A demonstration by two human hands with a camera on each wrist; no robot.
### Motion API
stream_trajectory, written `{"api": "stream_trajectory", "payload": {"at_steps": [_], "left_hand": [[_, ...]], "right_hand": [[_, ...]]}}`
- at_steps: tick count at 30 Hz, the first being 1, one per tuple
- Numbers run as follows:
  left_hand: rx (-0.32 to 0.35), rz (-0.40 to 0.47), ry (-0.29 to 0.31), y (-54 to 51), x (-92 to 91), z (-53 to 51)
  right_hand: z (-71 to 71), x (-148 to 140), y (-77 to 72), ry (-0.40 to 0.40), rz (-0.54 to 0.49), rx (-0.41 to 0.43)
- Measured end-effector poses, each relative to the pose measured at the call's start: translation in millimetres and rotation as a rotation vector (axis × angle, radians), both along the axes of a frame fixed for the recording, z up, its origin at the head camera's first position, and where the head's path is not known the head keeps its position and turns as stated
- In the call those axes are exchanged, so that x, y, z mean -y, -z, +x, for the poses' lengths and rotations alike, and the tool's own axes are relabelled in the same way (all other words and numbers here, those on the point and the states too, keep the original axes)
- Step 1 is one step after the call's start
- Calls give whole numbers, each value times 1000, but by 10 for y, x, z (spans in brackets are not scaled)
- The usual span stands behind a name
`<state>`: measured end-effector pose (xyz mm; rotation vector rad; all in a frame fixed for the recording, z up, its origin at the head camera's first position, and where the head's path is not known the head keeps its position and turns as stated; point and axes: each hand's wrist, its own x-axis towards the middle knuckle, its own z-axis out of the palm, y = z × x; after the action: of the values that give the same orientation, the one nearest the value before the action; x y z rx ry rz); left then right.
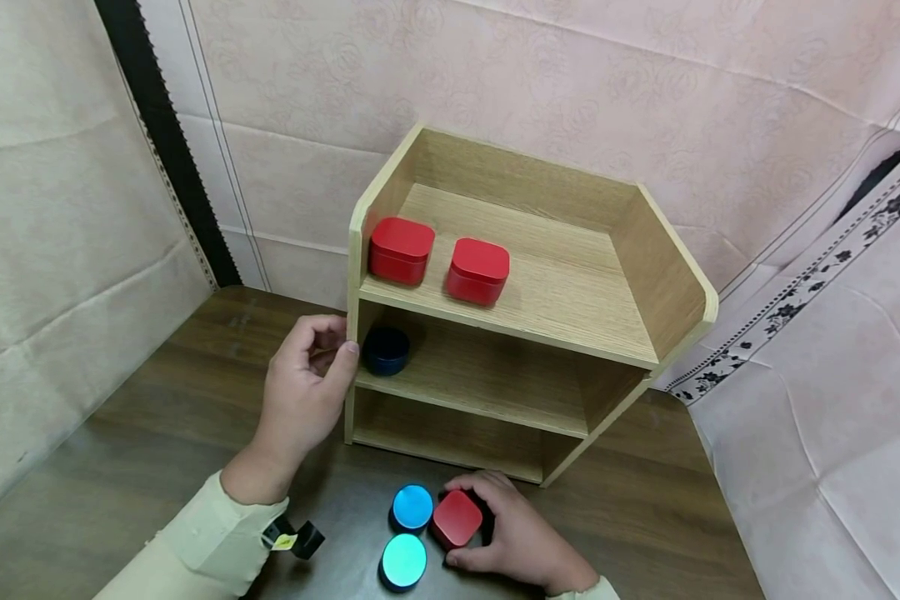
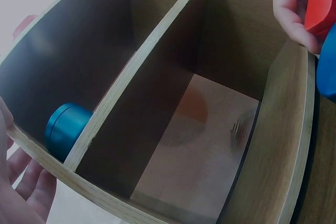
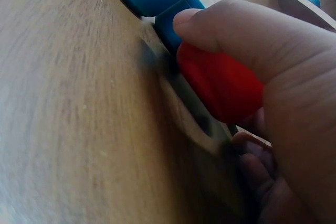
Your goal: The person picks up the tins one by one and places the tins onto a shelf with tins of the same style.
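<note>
My left hand (image 1: 303, 392) grips the left side panel of a wooden shelf unit (image 1: 528, 337), thumb at the front edge. In the left wrist view its fingers (image 2: 39, 190) lie behind that panel. On the table, my right hand (image 1: 513, 533) holds a red rounded box (image 1: 457, 518) between thumb and fingers. The right wrist view shows the thumb (image 3: 210, 27) against the red box (image 3: 218, 85). Beside that box stand two round tins with shiny tops, one blue (image 1: 412, 507), one turquoise (image 1: 403, 562).
Two red boxes (image 1: 402, 250) (image 1: 477, 271) stand on the top shelf, toward the left. A dark blue round tin (image 1: 386, 351) sits at the left end of the middle shelf. Pale cloth (image 1: 525, 75) hangs behind and at both sides of the wooden table (image 1: 165, 425).
</note>
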<state>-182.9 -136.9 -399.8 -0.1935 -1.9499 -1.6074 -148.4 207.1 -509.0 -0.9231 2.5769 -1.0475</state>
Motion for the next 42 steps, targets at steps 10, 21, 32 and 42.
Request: {"api": "stream_trajectory", "payload": {"at_steps": [10,21,32,42], "left_hand": [[3,1,-2,-28,-6,10],[10,1,2,-32,3,2],[28,-7,1,-35,-12,26],[28,-3,-1,-35,-7,26]], "right_hand": [[-9,-18,-49,6,-44,45],[-26,-19,-114,-3,-80,51],[-38,-74,-181,27,-103,14],[-23,-71,-340,-2,-139,-24]]}}
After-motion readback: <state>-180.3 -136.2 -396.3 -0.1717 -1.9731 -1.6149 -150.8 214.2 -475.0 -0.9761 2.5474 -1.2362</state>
